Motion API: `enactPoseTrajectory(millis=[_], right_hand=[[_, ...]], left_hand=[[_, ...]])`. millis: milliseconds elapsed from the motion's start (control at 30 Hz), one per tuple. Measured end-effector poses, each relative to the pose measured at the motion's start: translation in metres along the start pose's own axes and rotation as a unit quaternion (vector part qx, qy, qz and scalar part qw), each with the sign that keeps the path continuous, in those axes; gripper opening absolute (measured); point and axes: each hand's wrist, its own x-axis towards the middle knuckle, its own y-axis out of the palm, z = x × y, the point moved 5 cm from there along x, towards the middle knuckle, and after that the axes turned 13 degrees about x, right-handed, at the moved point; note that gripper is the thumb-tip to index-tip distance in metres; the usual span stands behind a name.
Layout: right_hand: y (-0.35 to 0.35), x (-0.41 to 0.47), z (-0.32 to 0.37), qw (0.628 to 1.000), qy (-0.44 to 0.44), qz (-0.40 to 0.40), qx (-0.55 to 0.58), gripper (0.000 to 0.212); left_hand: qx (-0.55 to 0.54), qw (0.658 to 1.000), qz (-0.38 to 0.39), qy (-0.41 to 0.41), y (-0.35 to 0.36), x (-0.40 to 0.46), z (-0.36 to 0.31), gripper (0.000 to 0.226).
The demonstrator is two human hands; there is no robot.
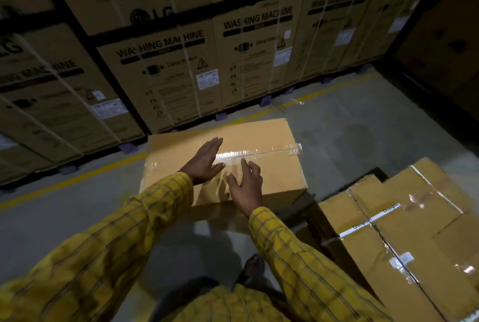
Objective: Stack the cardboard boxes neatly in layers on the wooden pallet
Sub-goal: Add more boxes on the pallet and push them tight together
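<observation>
Both the left hand (pixel 204 163) and right hand (pixel 245 187) hover flat-fingered, gripping nothing, over the taped cardboard box (pixel 274 166), likely to lift it toward the stacked boxes (pixel 404 231).

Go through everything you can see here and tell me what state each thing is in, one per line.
Box: taped shut, apart from the stack, both hands over its top.
Left hand: open, fingers straight, on the box top.
Right hand: open, fingers spread, at the box's near edge.
Stacked boxes: taped shut, set side by side at right.
Washing machine cartons: strapped, standing in rows behind.
</observation>
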Motion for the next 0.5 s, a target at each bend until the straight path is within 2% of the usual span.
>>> enactPoseTrajectory(millis=[100,167,267,333,400,500], right_hand=[[0.006,0.011,-0.004,0.999,0.039,-0.037,-0.004,0.063],[0.010,0.011,-0.008,0.995,0.077,-0.065,0.007,0.049],[0.024,0.008,-0.021,0.978,0.186,-0.085,0.043,0.031],[0.040,0.004,-0.034,0.950,0.287,-0.072,0.101,0.040],[0.059,-0.006,-0.043,0.903,0.370,-0.069,0.207,0.047],[0.085,-0.018,-0.044,0.865,0.431,-0.072,0.246,0.051]], left_hand=[[0.029,0.999,0.029,0.020,0.004,0.022,0.018,0.081],[0.049,0.997,0.052,0.030,0.008,0.035,0.031,0.082],[0.084,0.992,0.082,0.042,0.013,0.053,0.049,0.084],[0.105,0.988,0.102,0.047,0.015,0.068,0.063,0.085],[0.126,0.983,0.118,0.057,0.017,0.083,0.078,0.088],[0.157,0.979,0.122,0.049,0.019,0.107,0.104,0.092]])
